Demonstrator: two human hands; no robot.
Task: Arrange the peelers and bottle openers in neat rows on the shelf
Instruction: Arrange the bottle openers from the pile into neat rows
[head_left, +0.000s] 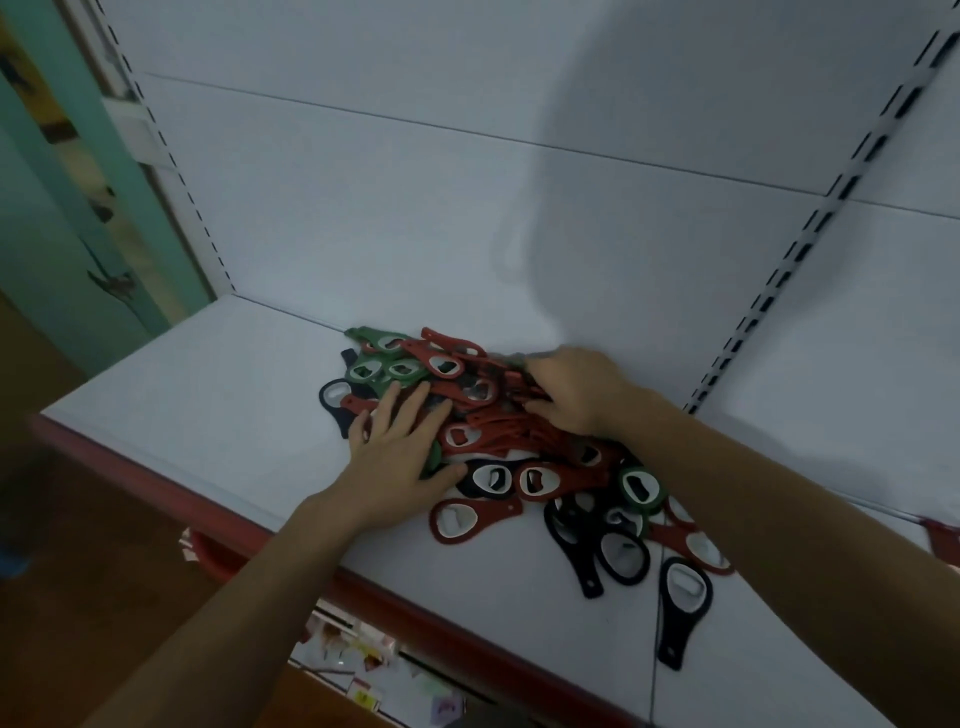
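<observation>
Bottle openers (537, 480): red, green and black, 1 loose heap on white shelf (208, 415), near back panel (415, 208); a few black ones lie toward the front edge. Left hand (400, 457): fingers straight, spread, pressing heap's left side. Right hand (576, 389): fingers curled round red openers at heap's rear.

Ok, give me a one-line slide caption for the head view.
Left hand rests flat on a jumbled pile of red, green and black openers on the shelf; right hand grips some.
</observation>
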